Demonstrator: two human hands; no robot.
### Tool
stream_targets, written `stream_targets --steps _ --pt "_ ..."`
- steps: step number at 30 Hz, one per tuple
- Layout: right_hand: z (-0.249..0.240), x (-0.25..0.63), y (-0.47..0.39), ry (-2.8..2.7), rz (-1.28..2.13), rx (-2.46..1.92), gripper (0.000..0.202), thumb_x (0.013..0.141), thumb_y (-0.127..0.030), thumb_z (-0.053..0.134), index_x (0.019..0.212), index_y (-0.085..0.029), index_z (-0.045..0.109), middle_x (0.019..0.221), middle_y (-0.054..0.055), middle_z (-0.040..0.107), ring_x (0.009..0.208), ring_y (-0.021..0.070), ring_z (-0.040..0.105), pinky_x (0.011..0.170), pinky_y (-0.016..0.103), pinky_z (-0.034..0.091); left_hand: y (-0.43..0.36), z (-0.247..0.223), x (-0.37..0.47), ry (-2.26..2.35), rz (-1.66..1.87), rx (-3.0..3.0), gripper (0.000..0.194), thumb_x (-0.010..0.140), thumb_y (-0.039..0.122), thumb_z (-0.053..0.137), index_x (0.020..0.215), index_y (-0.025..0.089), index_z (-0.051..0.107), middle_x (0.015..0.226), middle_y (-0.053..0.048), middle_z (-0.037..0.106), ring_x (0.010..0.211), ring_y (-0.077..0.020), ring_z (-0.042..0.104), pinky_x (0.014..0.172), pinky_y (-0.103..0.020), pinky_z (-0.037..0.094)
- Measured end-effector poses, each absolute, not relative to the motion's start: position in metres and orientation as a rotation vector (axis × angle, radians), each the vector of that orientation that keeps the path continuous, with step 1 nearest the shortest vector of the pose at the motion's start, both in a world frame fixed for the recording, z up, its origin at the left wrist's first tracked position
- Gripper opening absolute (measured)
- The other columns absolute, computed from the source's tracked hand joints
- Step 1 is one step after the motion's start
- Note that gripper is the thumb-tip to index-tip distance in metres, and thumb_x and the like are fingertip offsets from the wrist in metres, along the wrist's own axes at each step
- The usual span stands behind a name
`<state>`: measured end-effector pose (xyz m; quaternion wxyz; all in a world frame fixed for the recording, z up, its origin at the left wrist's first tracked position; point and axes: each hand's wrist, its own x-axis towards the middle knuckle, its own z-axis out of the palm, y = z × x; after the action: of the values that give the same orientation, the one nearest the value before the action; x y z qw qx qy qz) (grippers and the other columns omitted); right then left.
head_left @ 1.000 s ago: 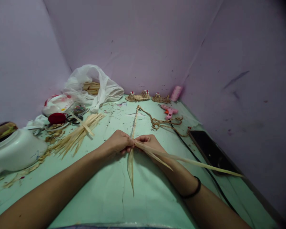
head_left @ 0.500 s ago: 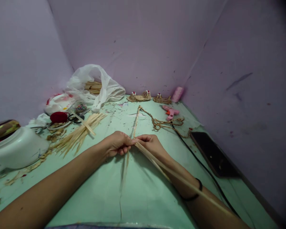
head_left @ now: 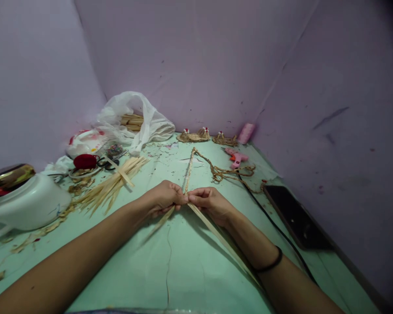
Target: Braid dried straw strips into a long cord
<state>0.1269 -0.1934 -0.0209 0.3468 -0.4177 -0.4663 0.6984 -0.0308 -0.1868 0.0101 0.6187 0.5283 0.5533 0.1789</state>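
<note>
A braided straw cord (head_left: 190, 170) runs away from my fingertips across the green table, then bends right into a loose tangle (head_left: 229, 171). My left hand (head_left: 168, 198) is closed in a pinch at the near end of the braid, with a loose strand (head_left: 160, 223) hanging below it. Close beside it, fingertips almost touching, my right hand (head_left: 208, 201) pinches the other side of the braid end. From there a long pale straw strand (head_left: 221, 237) slants down to the right under my forearm. The exact crossing of strands is hidden by my fingers.
Left stand a white pot (head_left: 36, 203), loose straw strips (head_left: 113, 185), scissors (head_left: 108, 163) and a red pincushion-like thing (head_left: 85, 162). Behind are a plastic bag (head_left: 153, 126) and woven slippers (head_left: 194, 137). A pink glue gun (head_left: 237, 158), its black cable and a phone (head_left: 296, 216) lie right.
The left strand has swung from hanging straight down to slanting left. The right-hand strands have dropped lower, off my forearm. Both hands stay at the braid end; the view has shifted slightly.
</note>
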Motion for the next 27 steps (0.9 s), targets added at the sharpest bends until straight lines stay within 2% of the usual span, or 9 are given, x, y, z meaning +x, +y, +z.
stream_targets --steps 3,6,11,13,18,22,27 --pt "-0.022 0.127 -0.194 -1.211 1.833 -1.082 0.032 0.049 -0.031 0.074 0.073 -0.011 0.066 0.05 -0.003 0.054 0.044 0.0039 0.037 0.045 0.019 0.024 -0.185 0.009 -0.032 1.245 0.322 1.139 0.019 0.065 0.026 0.056 0.051 0.014 0.048 0.03 0.005 0.04 0.022 -0.0024 0.019 0.026 -0.017 0.009" --pt "-0.019 0.125 -0.195 -1.201 1.797 -1.133 0.029 0.047 -0.027 0.074 0.069 -0.01 0.066 0.048 -0.003 0.054 0.043 0.0035 0.036 0.044 0.02 0.023 -0.184 0.006 -0.033 1.181 0.327 1.071 0.026 0.066 0.032 0.056 0.049 0.014 0.048 0.028 0.005 0.036 0.023 -0.003 0.022 0.026 -0.016 0.013" --pt "-0.014 0.125 -0.198 -1.103 1.784 -1.283 0.021 0.044 -0.02 0.072 0.06 -0.011 0.062 0.042 -0.005 0.049 0.04 0.0031 0.035 0.042 0.019 0.022 -0.184 -0.001 -0.036 1.079 0.408 1.081 0.021 0.058 0.028 0.064 0.053 0.014 0.049 0.035 0.005 0.043 0.027 -0.0044 0.033 0.028 -0.016 0.024" --pt "-0.013 0.126 -0.198 -1.089 1.788 -1.298 0.021 0.043 -0.018 0.071 0.06 -0.011 0.061 0.043 -0.005 0.049 0.039 0.0031 0.035 0.042 0.019 0.022 -0.186 -0.002 -0.035 1.122 0.448 1.117 0.019 0.056 0.026 0.063 0.054 0.014 0.05 0.037 0.005 0.043 0.027 -0.0043 0.033 0.027 -0.017 0.022" --pt "-0.01 0.124 -0.199 -1.116 1.724 -1.32 0.02 0.043 -0.015 0.069 0.061 -0.013 0.059 0.042 -0.006 0.047 0.038 0.0031 0.035 0.041 0.019 0.023 -0.193 0.001 -0.027 1.25 0.536 1.117 0.017 0.054 0.024 0.061 0.054 0.015 0.047 0.035 0.009 0.036 0.027 -0.0013 0.021 0.029 -0.017 0.008" --pt "-0.006 0.122 -0.2 -1.162 1.648 -1.373 0.015 0.045 -0.016 0.067 0.057 -0.013 0.059 0.039 -0.006 0.045 0.038 0.0039 0.034 0.041 0.019 0.023 -0.197 0.002 -0.02 1.322 0.592 1.114 0.019 0.054 0.022 0.06 0.048 0.016 0.042 0.032 0.01 0.027 0.028 -0.0009 0.017 0.031 -0.019 0.008" --pt "-0.008 0.123 -0.201 -1.341 1.476 -1.498 0.011 0.054 -0.022 0.062 0.057 -0.012 0.064 0.039 -0.004 0.045 0.039 0.005 0.033 0.041 0.02 0.023 -0.197 -0.004 -0.017 1.381 0.634 1.127 0.012 0.053 0.017 0.053 0.046 0.016 0.043 0.031 0.008 0.03 0.029 -0.0031 0.022 0.032 -0.019 0.012"
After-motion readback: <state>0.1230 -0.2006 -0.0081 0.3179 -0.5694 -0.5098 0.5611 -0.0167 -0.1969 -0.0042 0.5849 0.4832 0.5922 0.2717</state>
